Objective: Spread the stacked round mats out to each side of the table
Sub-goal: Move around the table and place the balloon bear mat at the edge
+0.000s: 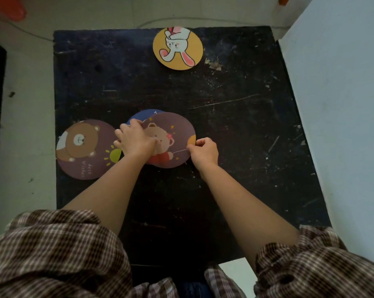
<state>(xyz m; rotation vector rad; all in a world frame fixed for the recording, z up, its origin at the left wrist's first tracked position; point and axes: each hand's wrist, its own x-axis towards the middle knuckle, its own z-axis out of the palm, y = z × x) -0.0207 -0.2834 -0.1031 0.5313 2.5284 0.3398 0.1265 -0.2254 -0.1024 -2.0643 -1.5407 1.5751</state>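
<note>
On the black table (235, 130) a brown mat with a small bear (177, 130) lies on top of a blue mat (138, 117), of which only the far left edge shows. My left hand (134, 140) rests flat on the left part of this small stack. My right hand (203, 150) pinches the right edge of the small-bear mat. A brown mat with a big bear face (85, 151) lies flat at the table's left edge. A yellow rabbit mat (178, 48) lies at the far edge.
The table's scratched right half is bare. A pale wall (343, 104) runs close along the right side. Pale floor lies to the left, with a thin cable (31, 33) beyond the far edge. My checked sleeves fill the bottom of the view.
</note>
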